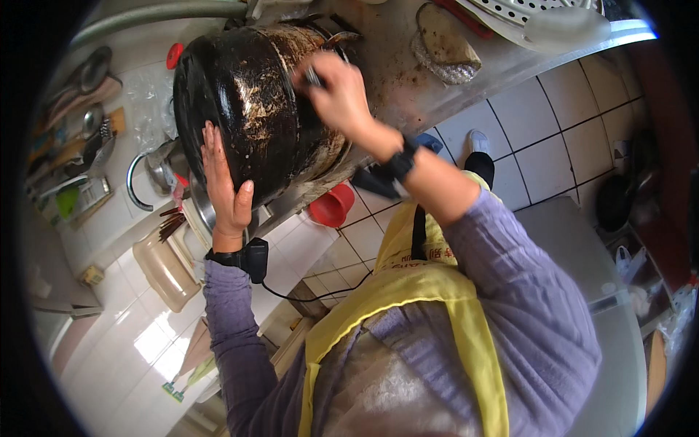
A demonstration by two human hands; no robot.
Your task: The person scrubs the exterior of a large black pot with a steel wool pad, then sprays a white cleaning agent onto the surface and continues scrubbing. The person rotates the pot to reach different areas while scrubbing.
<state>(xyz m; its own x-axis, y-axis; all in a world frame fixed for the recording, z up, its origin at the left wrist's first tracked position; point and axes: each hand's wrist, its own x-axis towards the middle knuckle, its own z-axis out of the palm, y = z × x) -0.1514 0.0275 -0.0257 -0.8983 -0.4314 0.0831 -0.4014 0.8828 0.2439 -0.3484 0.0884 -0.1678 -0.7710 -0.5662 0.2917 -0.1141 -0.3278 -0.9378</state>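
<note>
A large blackened metal pot [256, 109] with scorched, flaking patches lies on its side on the metal counter [393, 98]. My left hand [221, 175] rests against the pot's base, fingers straight and together, thumb apart, holding nothing. At the pot's side, near its seam, my right hand [333, 93] is curled around a small dark and silvery object [314, 77]. Motion blurs that hand, and most of the object is hidden in the fingers, so its kind is unclear.
A foil-edged item [445, 46] and a perforated metal strainer [535, 11] are on the counter at the upper right. A curved faucet [134, 180] stands left of the pot. Below the counter is a red plastic bucket [333, 206]. Cooking utensils [93, 125] are at the far left.
</note>
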